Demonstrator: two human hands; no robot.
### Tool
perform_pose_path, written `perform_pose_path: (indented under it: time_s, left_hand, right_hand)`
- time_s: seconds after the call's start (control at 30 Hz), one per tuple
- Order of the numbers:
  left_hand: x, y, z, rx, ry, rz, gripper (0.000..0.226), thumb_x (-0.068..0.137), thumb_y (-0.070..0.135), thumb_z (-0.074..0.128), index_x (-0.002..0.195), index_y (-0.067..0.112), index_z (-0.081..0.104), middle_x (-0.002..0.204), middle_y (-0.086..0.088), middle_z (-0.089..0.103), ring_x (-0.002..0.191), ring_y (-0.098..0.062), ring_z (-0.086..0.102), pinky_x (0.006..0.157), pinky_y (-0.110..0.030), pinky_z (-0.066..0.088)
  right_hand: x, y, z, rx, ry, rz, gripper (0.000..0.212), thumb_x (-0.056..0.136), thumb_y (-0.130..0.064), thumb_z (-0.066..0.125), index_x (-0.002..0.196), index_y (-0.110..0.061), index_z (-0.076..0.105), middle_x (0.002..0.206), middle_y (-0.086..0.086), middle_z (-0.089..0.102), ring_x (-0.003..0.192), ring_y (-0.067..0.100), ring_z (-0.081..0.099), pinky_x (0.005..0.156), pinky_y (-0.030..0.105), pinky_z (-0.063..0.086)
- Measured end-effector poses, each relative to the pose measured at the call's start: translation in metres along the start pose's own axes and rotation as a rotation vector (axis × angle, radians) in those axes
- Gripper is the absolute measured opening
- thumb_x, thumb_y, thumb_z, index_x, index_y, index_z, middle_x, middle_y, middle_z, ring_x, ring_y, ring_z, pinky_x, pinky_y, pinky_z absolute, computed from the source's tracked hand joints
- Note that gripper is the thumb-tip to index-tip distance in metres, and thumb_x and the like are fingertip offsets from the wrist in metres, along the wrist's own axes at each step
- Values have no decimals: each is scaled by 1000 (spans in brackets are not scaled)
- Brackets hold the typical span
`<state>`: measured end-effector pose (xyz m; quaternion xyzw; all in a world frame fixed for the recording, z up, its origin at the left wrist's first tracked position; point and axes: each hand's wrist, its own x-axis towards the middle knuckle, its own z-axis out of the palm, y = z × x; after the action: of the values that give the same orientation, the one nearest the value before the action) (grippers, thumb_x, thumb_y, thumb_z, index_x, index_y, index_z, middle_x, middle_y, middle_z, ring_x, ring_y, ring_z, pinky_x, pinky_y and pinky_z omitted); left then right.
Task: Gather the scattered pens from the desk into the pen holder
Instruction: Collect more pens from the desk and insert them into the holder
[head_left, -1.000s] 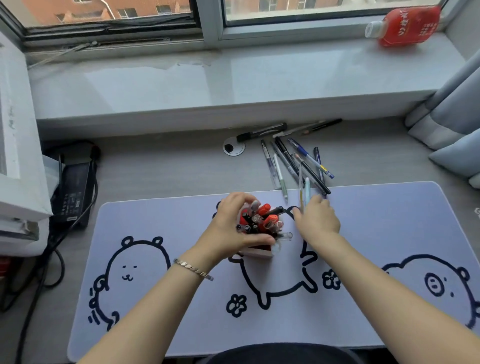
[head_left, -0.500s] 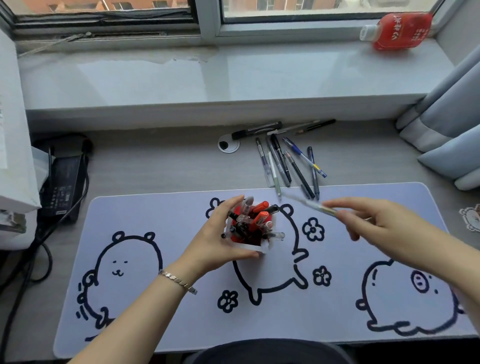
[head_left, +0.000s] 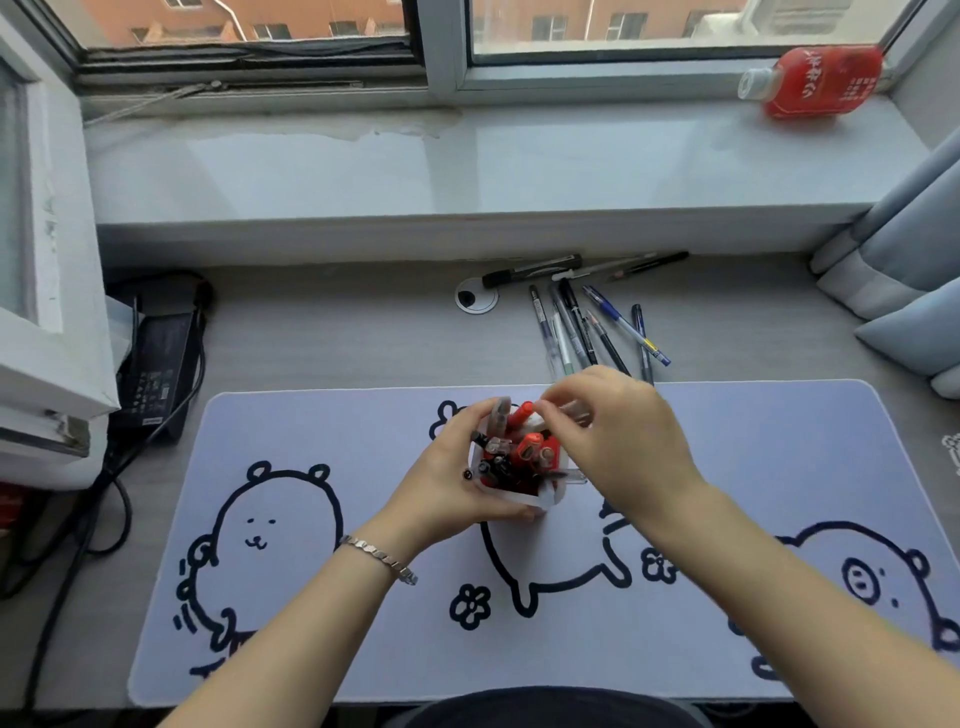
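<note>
Swinging back from your three o'clock, your right hand (head_left: 618, 436) now pinches a clear pen (head_left: 571, 414) over the pen holder (head_left: 524, 498), which your left hand (head_left: 457, 483) grips on the desk mat (head_left: 311, 415). That's one more collected (holder looks crowded); loose pens (head_left: 587, 332) remain at one o'clock.

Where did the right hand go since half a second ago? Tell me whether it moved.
Yes. The right hand swung left, from over the bare mat to above the pen holder.

The left hand (head_left: 441, 488) is gripping the pen holder (head_left: 519, 491) on the desk mat (head_left: 311, 415), while the right hand (head_left: 618, 441) is pinching a clear pen (head_left: 574, 413) right over it.
</note>
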<state>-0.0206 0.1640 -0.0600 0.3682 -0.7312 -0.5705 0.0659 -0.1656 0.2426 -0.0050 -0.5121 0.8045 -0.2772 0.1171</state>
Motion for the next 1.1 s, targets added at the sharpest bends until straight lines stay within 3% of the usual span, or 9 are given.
perform_pose_path:
  time_s: [0.1, 0.17, 0.23, 0.3, 0.43, 0.53, 0.6, 0.8, 1.1]
  left_hand:
    - [-1, 0, 0, -5, 2, 7, 91, 47, 29, 88, 123, 42, 40, 122, 17, 52, 113, -7, 52, 97, -36, 47]
    - [-1, 1, 1, -16, -2, 15, 88, 49, 26, 89, 121, 43, 42, 123, 13, 54, 109, -7, 55, 93, -35, 50]
    - [0, 2, 1, -28, 3, 13, 87, 49, 23, 90, 120, 43, 43, 123, 12, 55, 107, -8, 57, 90, -34, 52]
    - [2, 2, 2, -40, 2, 11, 87, 48, 23, 90, 120, 41, 44, 121, 12, 57, 107, -10, 58, 89, -36, 52]
    - [3, 2, 3, -105, 54, 3, 85, 46, 20, 90, 118, 38, 48, 112, 9, 61, 100, -10, 62, 86, -37, 54]
    - [10, 4, -4, -187, 161, 11, 87, 45, 28, 88, 121, 34, 46, 113, 7, 61, 102, -12, 63, 92, -38, 51]
    - [21, 6, -15, -180, 259, 16, 89, 45, 36, 87, 123, 36, 44, 116, 7, 58, 106, -14, 61, 92, -40, 51]
    - [43, 14, -37, -196, 366, 15, 81, 53, 14, 89, 115, 44, 46, 117, 9, 58, 99, -2, 62, 87, -21, 52]
    - [49, 5, -39, -191, 280, -4, 85, 51, 34, 88, 122, 43, 43, 119, 10, 56, 108, -14, 59, 92, -37, 51]
  right_hand:
    - [-19, 5, 16, -53, 45, -117, 34, 90, -34, 41, 103, -14, 65, 108, 6, 68, 93, 25, 59, 76, 38, 53]
    - [-19, 8, 22, -66, -120, -111, 63, 91, -54, 17, 133, -16, 43, 146, 1, 38, 132, 23, 24, 109, 45, 24]
    - [-10, 6, 22, -47, -353, -21, 80, 79, -68, 1, 146, -25, 11, 155, -9, -3, 141, 17, -14, 113, 40, -6]
    - [1, -2, 19, -96, -542, 26, 77, 82, -66, 13, 145, -27, -5, 156, -7, -13, 140, 17, -24, 115, 44, -10]
    - [28, -10, 1, -6, -747, 65, 58, 94, -47, 28, 142, -15, 26, 150, 7, 31, 140, 22, 22, 115, 47, 17]
    - [69, 10, -5, 171, -354, 146, 34, 97, -28, 37, 113, -10, 61, 113, 8, 66, 106, 23, 58, 92, 34, 44]
    - [105, 37, 6, 99, -173, 188, 26, 93, -14, 43, 109, -10, 64, 111, 8, 68, 106, 24, 59, 91, 32, 44]
    - [194, 76, 68, -340, -302, -36, 40, 89, -1, 42, 126, -11, 50, 128, 13, 55, 121, 31, 44, 95, 41, 41]
    - [221, 78, 98, -542, -202, -340, 33, 88, -6, 50, 121, -7, 51, 116, 17, 59, 104, 37, 56, 85, 41, 42]
